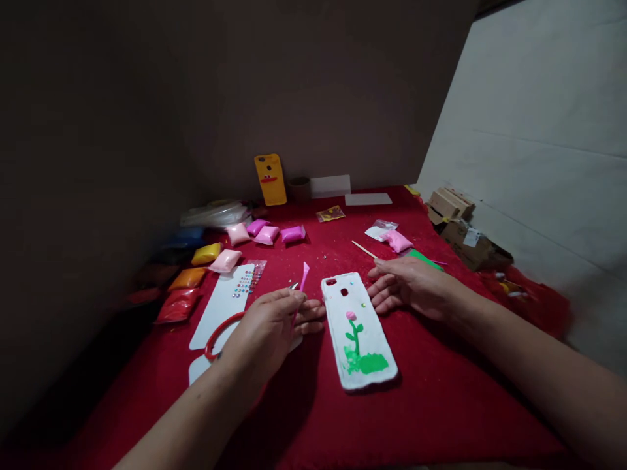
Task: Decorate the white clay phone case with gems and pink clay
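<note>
Between the hands lies the white phone case (pixel 360 333); left hand (pixel 272 326) grips a pink tool (pixel 303 277), right hand (pixel 409 287) open.

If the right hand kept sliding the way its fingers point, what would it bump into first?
Probably the white clay-covered phone case with the green-stemmed pink flower: the right hand's fingers point left at its top edge, nearly touching.
</note>
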Tool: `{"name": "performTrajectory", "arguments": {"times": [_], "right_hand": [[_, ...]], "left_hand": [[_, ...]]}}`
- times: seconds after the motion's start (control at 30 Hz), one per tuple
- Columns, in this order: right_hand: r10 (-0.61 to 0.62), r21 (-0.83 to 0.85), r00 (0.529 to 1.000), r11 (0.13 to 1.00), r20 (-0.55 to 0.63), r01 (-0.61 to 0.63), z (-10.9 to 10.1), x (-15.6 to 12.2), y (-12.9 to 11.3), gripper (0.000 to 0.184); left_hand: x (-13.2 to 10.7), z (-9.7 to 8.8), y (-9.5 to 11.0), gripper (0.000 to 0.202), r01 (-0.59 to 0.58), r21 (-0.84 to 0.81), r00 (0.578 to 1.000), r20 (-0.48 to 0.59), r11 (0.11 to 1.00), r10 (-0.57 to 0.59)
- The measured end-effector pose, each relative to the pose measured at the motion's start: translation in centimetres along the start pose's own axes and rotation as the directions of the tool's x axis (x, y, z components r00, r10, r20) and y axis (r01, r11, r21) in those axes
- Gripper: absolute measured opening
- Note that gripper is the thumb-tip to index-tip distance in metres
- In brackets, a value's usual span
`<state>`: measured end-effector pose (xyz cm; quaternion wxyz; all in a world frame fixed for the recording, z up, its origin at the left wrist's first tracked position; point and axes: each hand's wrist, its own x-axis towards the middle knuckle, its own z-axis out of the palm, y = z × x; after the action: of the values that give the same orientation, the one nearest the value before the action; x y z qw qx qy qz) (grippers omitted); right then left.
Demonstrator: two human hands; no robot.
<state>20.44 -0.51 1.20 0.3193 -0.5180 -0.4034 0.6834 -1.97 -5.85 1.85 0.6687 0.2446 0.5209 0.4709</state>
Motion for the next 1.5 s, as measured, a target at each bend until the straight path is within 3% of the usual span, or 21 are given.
{"name": "performTrajectory", "arguments": {"times": [0.37, 0.73, 0.87, 0.93, 1.0, 1.07, 1.13, 1.2, 1.23, 1.3, 1.37, 1.4, 1.5], "right_hand": [[-0.072, 0.211, 0.993, 0.976, 0.093, 0.051, -0.1, 0.9, 0.7, 0.022], [-0.095, 0.429, 0.983, 0.903, 0.155, 0.02, 0.2, 1.6, 0.8, 0.029], [-0.117, 0.462, 0.984, 0.886, 0.137, 0.041, 0.0, 1.6, 0.9, 0.025], [-0.125, 0.474, 0.98, 0.88, 0.156, 0.037, -0.2, 1.6, 1.0, 0.021], [-0.119, 0.489, 0.975, 0.872, 0.186, 0.013, -0.3, 1.6, 1.1, 0.02], [-0.115, 0.506, 0.973, 0.862, 0.2, -0.002, -0.3, 1.5, 1.1, 0.019], [-0.126, 0.511, 0.972, 0.859, 0.2, 0.006, -0.2, 1.4, 1.1, 0.015], [-0.144, 0.506, 0.969, 0.862, 0.199, 0.024, -0.1, 1.3, 1.0, 0.011], [-0.153, 0.503, 0.968, 0.864, 0.197, 0.034, 0.0, 1.2, 1.0, 0.01], [-0.169, 0.501, 0.967, 0.864, 0.193, 0.051, 0.2, 1.1, 1.0, 0.011], [-0.19, 0.504, 0.965, 0.861, 0.181, 0.075, 0.3, 1.0, 0.9, 0.011], [-0.2, 0.502, 0.963, 0.861, 0.178, 0.086, 0.4, 1.0, 0.9, 0.011], [-0.226, 0.498, 0.957, 0.861, 0.182, 0.109, 0.5, 0.9, 0.9, 0.008]], "left_hand": [[0.2, 0.0, -0.3, 0.009, 0.007, -0.015, 0.997, 0.072, 1.0, -0.006], [0.8, 0.4, -0.6, 0.001, -0.026, 0.015, 0.993, 0.118, 1.0, 0.024], [0.7, 0.7, -0.2, 0.003, -0.016, 0.051, 0.994, 0.11, 0.999, 0.01], [0.5, 0.9, 0.4, 0.004, -0.079, 0.176, 0.993, 0.096, 0.981, 0.062], [0.3, 1.1, 1.2, 0.01, -0.244, 0.408, 0.97, 0.09, 0.88, 0.228], [0.2, 1.3, 2.0, 0.015, -0.397, 0.605, 0.908, 0.15, 0.69, 0.392], [0.3, 1.5, 2.4, 0.016, -0.498, 0.694, 0.843, 0.247, 0.519, 0.478], [0.4, 1.8, 2.5, 0.012, -0.58, 0.753, 0.755, 0.354, 0.31, 0.553], [0.5, 1.9, 2.4, 0.01, -0.608, 0.774, 0.689, 0.405, 0.176, 0.601], [0.8, 2.2, 2.0, 0.011, -0.612, 0.785, 0.545, 0.508, -0.099, 0.667], [0.9, 2.5, 1.6, 0.016, -0.568, 0.76, 0.439, 0.604, -0.315, 0.665], [1.0, 2.6, 1.3, 0.018, -0.542, 0.742, 0.406, 0.643, -0.395, 0.65], [1.2, 2.9, 0.9, 0.02, -0.476, 0.69, 0.36, 0.718, -0.545, 0.595]]}}
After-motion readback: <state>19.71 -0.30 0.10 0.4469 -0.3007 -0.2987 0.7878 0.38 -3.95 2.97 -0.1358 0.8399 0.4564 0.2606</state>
